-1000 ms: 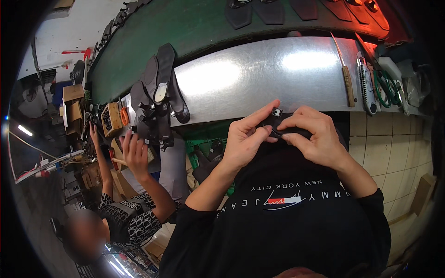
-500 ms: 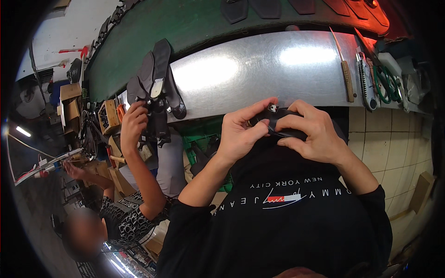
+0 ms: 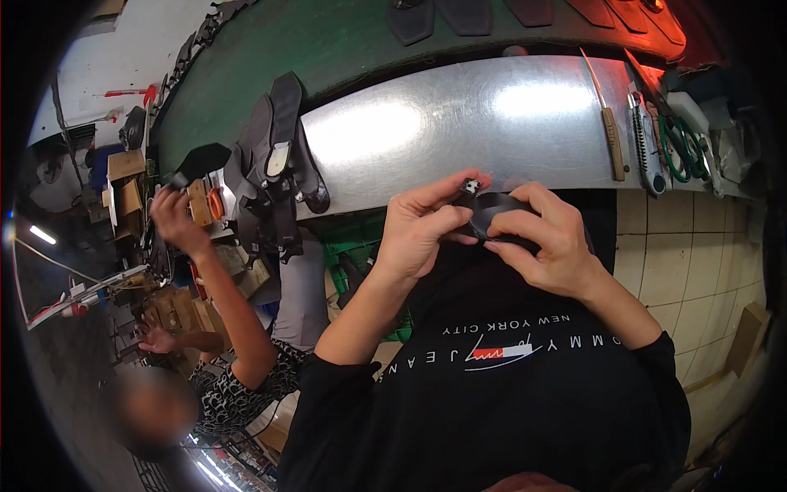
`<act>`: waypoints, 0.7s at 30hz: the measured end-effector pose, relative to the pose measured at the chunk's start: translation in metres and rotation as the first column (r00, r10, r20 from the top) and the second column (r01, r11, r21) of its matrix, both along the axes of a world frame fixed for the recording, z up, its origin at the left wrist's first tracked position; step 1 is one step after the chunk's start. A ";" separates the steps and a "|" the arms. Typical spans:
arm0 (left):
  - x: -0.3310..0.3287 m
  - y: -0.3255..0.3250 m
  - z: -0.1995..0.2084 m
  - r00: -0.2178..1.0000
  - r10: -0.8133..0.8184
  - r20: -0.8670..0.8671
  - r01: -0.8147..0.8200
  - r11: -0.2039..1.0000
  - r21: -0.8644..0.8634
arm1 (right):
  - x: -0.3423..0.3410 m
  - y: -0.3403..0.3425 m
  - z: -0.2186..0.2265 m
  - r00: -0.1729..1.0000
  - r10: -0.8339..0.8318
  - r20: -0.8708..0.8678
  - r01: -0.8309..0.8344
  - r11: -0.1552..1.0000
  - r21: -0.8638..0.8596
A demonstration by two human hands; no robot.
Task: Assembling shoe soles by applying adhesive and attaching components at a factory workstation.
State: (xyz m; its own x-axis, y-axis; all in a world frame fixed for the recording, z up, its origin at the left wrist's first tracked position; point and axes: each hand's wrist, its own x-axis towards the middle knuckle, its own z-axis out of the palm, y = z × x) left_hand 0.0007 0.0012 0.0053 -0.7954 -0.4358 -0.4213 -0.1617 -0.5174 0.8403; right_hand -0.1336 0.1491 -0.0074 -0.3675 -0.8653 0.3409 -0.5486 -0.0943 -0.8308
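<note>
Between my two hands is a dark, leather-like piece (image 3: 493,207), bent into a curve, with a small silvery fitting (image 3: 471,186) at one end. My left hand (image 3: 420,225) pinches the end beside the fitting between thumb and fingers. On the other side, my right hand (image 3: 548,238) is closed around the piece, its thumb below and fingers above. Both hands are just in front of the near edge of the metal tabletop (image 3: 459,139). The underside of the piece is hidden by my fingers.
Several dark sole-shaped pieces (image 3: 283,123) are piled at the tabletop's left end. A wooden-handled awl (image 3: 611,135), a utility knife (image 3: 652,164) and green-handled scissors (image 3: 676,152) lie right. At left, a co-worker's hand (image 3: 176,217) holds a dark flat piece (image 3: 205,162). A green crate (image 3: 402,328) sits below.
My left hand has shifted slightly left, and the silvery fitting has turned and moved left with it. The co-worker's hand has lifted a dark flat piece leftward from the pile.
</note>
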 end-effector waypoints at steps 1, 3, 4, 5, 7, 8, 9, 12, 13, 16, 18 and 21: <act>0.001 -0.002 0.000 1.000 -0.016 0.004 0.015 0.997 0.080 | 0.000 0.000 0.000 0.999 -0.004 -0.039 0.001 0.999 -0.055; 0.000 -0.003 0.002 1.000 -0.031 0.007 0.029 0.987 0.157 | 0.000 0.000 -0.001 0.997 -0.007 -0.078 0.000 0.995 -0.096; 0.000 -0.003 0.003 0.998 -0.033 -0.049 0.040 0.987 0.154 | -0.001 0.000 -0.001 0.993 -0.014 -0.116 -0.001 0.991 -0.131; 0.000 -0.003 0.004 0.994 -0.036 -0.105 0.051 0.987 0.151 | -0.003 0.001 -0.002 0.990 0.007 -0.142 -0.023 0.993 -0.113; -0.002 0.000 0.003 0.992 -0.012 -0.128 0.028 0.992 0.121 | -0.005 0.002 0.004 0.989 0.022 -0.147 -0.038 0.994 -0.106; -0.002 0.001 0.003 0.989 0.011 -0.150 0.003 0.996 0.094 | -0.005 0.003 0.006 0.988 0.038 -0.151 -0.053 0.994 -0.098; -0.001 0.001 0.003 0.989 0.010 -0.150 0.004 0.996 0.093 | -0.004 0.002 0.006 0.988 0.037 -0.150 -0.053 0.994 -0.099; 0.003 -0.001 -0.002 0.993 -0.112 0.022 0.110 0.990 0.089 | -0.001 0.002 0.003 0.988 -0.122 -0.095 0.110 0.986 -0.122; 0.004 -0.002 -0.004 0.987 -0.156 0.046 0.154 0.987 0.036 | -0.002 0.006 0.002 0.994 -0.103 -0.023 0.102 0.994 -0.050; 0.003 -0.004 -0.001 0.973 -0.217 0.084 0.219 0.976 -0.008 | -0.003 0.008 0.001 0.996 -0.083 0.021 0.083 0.996 0.013; 0.002 -0.004 0.002 0.967 -0.237 0.095 0.238 0.971 0.000 | -0.003 0.009 0.000 0.997 -0.075 0.016 0.075 0.996 0.044; 0.001 -0.005 0.003 0.953 -0.273 0.134 0.266 0.961 0.073 | -0.003 0.009 -0.002 0.997 -0.080 -0.021 0.080 0.997 0.017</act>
